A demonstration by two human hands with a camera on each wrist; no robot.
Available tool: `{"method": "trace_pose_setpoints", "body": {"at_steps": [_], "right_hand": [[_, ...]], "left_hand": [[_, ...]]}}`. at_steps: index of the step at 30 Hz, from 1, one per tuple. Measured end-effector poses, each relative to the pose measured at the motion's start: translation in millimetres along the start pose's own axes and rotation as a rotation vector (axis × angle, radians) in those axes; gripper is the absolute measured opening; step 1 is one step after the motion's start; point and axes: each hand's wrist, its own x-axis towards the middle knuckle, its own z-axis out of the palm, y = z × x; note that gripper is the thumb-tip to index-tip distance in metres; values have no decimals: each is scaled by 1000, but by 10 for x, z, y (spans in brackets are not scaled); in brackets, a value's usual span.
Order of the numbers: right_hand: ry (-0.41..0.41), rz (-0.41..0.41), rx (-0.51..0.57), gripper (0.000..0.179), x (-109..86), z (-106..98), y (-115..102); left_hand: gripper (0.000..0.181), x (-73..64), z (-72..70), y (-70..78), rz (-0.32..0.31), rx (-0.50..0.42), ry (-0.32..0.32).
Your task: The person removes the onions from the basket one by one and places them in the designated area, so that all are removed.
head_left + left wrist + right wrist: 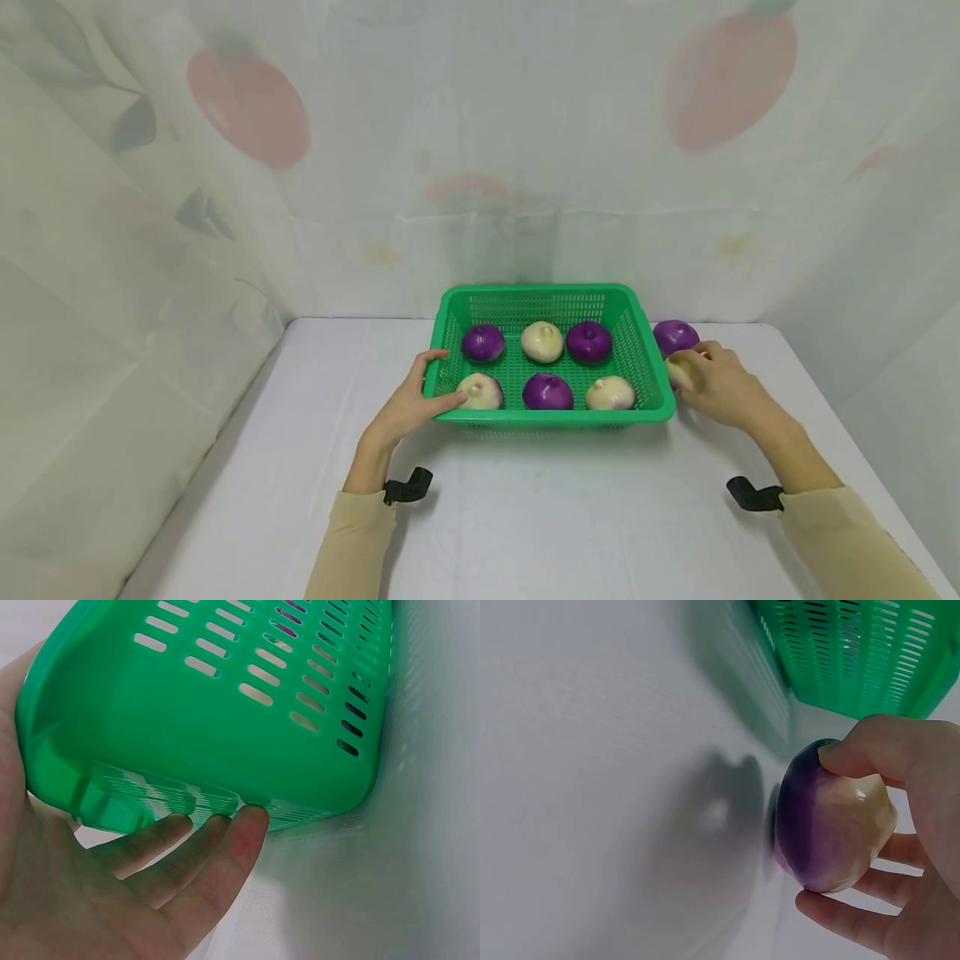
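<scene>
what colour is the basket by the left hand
The basket is plain bright green, rim and slotted walls alike; the head view shows it best.

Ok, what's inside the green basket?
In the green basket, far row: left purple onion, middle pale onion, right purple onion. Near row: left pale onion, middle purple onion, right pale onion. The near rim covers the near row's bottoms; floor under the onions is hidden.

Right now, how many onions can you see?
8. Six are in the basket: purple onion, pale onion, purple onion at back; pale onion, purple onion, pale onion in front. The right hand holds a pale-topped onion; another purple onion lies just beyond it, partly hidden.
</scene>
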Motion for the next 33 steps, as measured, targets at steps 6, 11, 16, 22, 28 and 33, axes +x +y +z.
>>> {"method": "trace_pose_setpoints", "body": {"at_steps": [6,11,16,22,28,33], "right_hand": [[-1,-1,-9,53,1,55,36],[-10,3,-3,51,-4,91,67],[-4,-8,-1,49,-7,94,66],[-24,-3,-18,53,-4,67,62],[-44,12,-36,56,-21,-19,13],[-37,24,-18,52,-42,-136,-48]], "left_hand": [[85,-13,1,20,-4,-19,-5],[85,-17,4,25,-5,-22,-5],[85,-23,2,30,-4,-15,-5],[84,-28,2,36,-4,-17,-4],[84,-29,2,31,-3,-12,-5],[84,-27,3,25,-1,-8,-2]]}}
